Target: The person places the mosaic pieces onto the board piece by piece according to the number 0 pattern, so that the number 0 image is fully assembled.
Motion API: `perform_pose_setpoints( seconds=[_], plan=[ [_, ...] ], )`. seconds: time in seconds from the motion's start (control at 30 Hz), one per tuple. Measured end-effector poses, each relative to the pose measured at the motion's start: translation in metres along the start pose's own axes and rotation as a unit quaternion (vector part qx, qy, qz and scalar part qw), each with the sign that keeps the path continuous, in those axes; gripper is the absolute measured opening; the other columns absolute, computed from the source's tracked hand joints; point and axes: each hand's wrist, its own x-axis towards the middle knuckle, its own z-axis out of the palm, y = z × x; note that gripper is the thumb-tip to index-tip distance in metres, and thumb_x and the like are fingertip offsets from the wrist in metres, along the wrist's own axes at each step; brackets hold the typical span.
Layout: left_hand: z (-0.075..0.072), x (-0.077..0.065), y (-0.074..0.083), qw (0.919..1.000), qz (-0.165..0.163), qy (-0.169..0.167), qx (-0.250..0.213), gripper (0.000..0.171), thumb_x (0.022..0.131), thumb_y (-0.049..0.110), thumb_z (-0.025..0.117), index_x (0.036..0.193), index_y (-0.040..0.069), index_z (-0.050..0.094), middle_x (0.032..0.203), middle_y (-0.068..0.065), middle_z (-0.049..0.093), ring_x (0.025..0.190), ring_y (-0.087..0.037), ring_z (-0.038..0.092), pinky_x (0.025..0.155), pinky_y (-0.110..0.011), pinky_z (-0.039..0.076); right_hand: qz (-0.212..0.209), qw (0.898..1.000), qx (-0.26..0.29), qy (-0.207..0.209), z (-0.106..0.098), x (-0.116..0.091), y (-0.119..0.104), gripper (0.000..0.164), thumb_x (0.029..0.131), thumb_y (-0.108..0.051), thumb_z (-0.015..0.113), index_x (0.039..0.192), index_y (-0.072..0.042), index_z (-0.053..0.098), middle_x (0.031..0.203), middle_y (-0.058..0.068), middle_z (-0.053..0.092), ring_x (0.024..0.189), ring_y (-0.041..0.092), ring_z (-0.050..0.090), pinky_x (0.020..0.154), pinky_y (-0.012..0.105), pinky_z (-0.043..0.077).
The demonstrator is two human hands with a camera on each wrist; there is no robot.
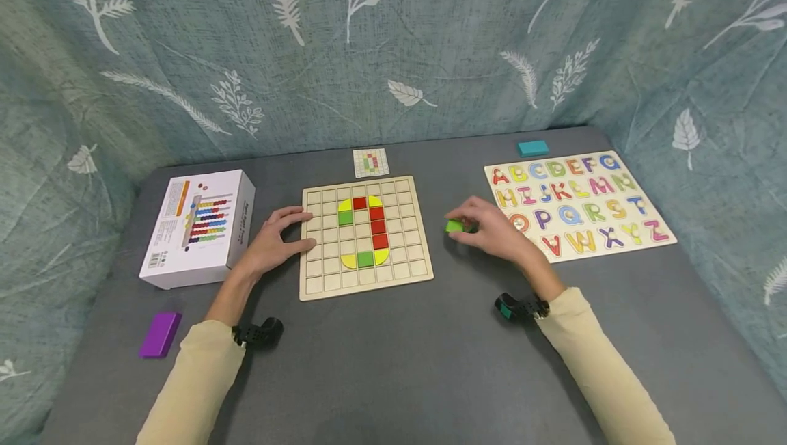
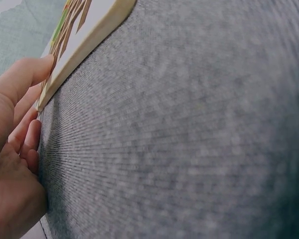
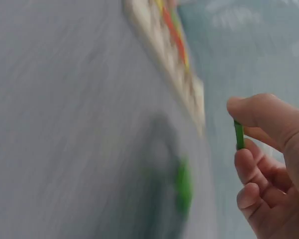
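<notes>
A wooden grid board [image 1: 313, 286] lies flat, with red, green and yellow tiles forming a curved figure. My left hand [image 1: 274, 243] rests at its left edge, thumb and fingers spread apart along the rim. In the left wrist view the thumb [image 2: 32, 72] touches the top of the board's edge [image 2: 84, 52]. To the right of the board, my right hand [image 1: 490, 230] pinches a thin green tile [image 3: 239, 134] between thumb and fingers. Below it in the right wrist view, a blurred green piece [image 3: 183, 186] is on the table.
A small pattern card [image 1: 371, 163] lies behind the board. On the right is an alphabet puzzle [image 1: 578, 206], with a teal block [image 1: 533, 148] behind it. A white box [image 1: 190, 226] and a purple block [image 1: 160, 335] are on the left. A curtain [image 1: 393, 55] hangs behind the table.
</notes>
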Motion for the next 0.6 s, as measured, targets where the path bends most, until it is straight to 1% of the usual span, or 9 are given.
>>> perform_pose_setpoints(
  seconds=[0.07, 0.13, 0.17, 0.23, 0.33, 0.4, 0.5, 0.6],
  plan=[
    [-0.001, 0.0, -0.001, 1.0, -0.001, -0.002, 0.001, 0.062, 0.09, 0.025, 0.069, 0.143, 0.004, 0.045, 0.158, -0.016, 0.02, 0.147, -0.044, 0.008, 0.114, -0.065, 0.015, -0.042, 0.999, -0.004, -0.023, 0.011, 0.023, -0.019, 0.03, 0.087, -0.015, 0.072, 0.115, -0.003, 0.07, 0.101, 0.011, 0.061, 0.086, 0.021, 0.059, 0.074, 0.031, 0.049],
    [-0.001, -0.001, -0.002, 1.0, -0.002, -0.003, 0.0, 0.062, 0.09, 0.025, 0.069, 0.143, 0.004, 0.045, 0.159, -0.015, 0.02, 0.147, -0.044, 0.008, 0.114, -0.065, 0.016, -0.08, 0.995, -0.014, -0.054, 0.025, 0.047, -0.039, 0.03, 0.088, -0.017, 0.071, 0.115, -0.004, 0.07, 0.101, 0.01, 0.06, 0.087, 0.02, 0.06, 0.075, 0.03, 0.049],
    [-0.001, -0.001, -0.002, 1.0, -0.002, -0.002, -0.001, 0.062, 0.09, 0.025, 0.069, 0.143, 0.005, 0.045, 0.159, -0.015, 0.02, 0.147, -0.044, 0.008, 0.114, -0.065, 0.016, -0.097, 0.993, -0.019, -0.07, 0.033, 0.058, -0.048, 0.031, 0.089, -0.018, 0.071, 0.116, -0.004, 0.069, 0.103, 0.01, 0.06, 0.087, 0.019, 0.059, 0.075, 0.029, 0.048],
    [-0.001, -0.001, -0.003, 1.0, -0.003, -0.002, 0.0, 0.062, 0.09, 0.025, 0.07, 0.143, 0.005, 0.046, 0.159, -0.015, 0.02, 0.147, -0.044, 0.008, 0.114, -0.065, 0.016, -0.116, 0.987, -0.023, -0.105, 0.047, 0.08, -0.064, 0.03, 0.09, -0.019, 0.069, 0.117, -0.006, 0.069, 0.105, 0.01, 0.06, 0.086, 0.018, 0.057, 0.075, 0.026, 0.047],
    [0.0, 0.0, -0.004, 1.0, 0.0, -0.003, 0.0, 0.062, 0.09, 0.026, 0.069, 0.143, 0.005, 0.046, 0.158, -0.015, 0.02, 0.147, -0.044, 0.009, 0.113, -0.064, 0.017, -0.125, 0.982, -0.032, -0.139, 0.067, 0.105, -0.076, 0.03, 0.091, -0.021, 0.068, 0.118, -0.008, 0.068, 0.107, 0.009, 0.06, 0.088, 0.017, 0.057, 0.077, 0.024, 0.047],
    [0.001, 0.001, -0.004, 1.0, 0.003, -0.004, 0.0, 0.061, 0.09, 0.026, 0.069, 0.143, 0.005, 0.046, 0.158, -0.016, 0.02, 0.147, -0.045, 0.009, 0.113, -0.065, 0.017, -0.121, 0.98, -0.038, -0.154, 0.077, 0.117, -0.08, 0.03, 0.092, -0.022, 0.067, 0.12, -0.01, 0.068, 0.108, 0.008, 0.059, 0.09, 0.016, 0.058, 0.08, 0.024, 0.049],
    [0.001, 0.001, -0.005, 1.0, 0.006, -0.003, -0.001, 0.061, 0.09, 0.026, 0.069, 0.142, 0.005, 0.047, 0.158, -0.015, 0.021, 0.146, -0.045, 0.01, 0.113, -0.064, 0.018, -0.119, 0.978, -0.05, -0.166, 0.087, 0.128, -0.083, 0.03, 0.092, -0.021, 0.067, 0.12, -0.01, 0.068, 0.109, 0.008, 0.06, 0.093, 0.017, 0.059, 0.083, 0.025, 0.05],
    [0.0, 0.001, -0.005, 1.0, 0.007, 0.0, 0.0, 0.06, 0.09, 0.026, 0.07, 0.142, 0.006, 0.047, 0.158, -0.014, 0.022, 0.146, -0.044, 0.011, 0.113, -0.064, 0.018, -0.117, 0.976, -0.065, -0.173, 0.093, 0.134, -0.085, 0.03, 0.092, -0.02, 0.067, 0.121, -0.009, 0.068, 0.109, 0.009, 0.06, 0.093, 0.017, 0.06, 0.084, 0.025, 0.05]
  ],
)
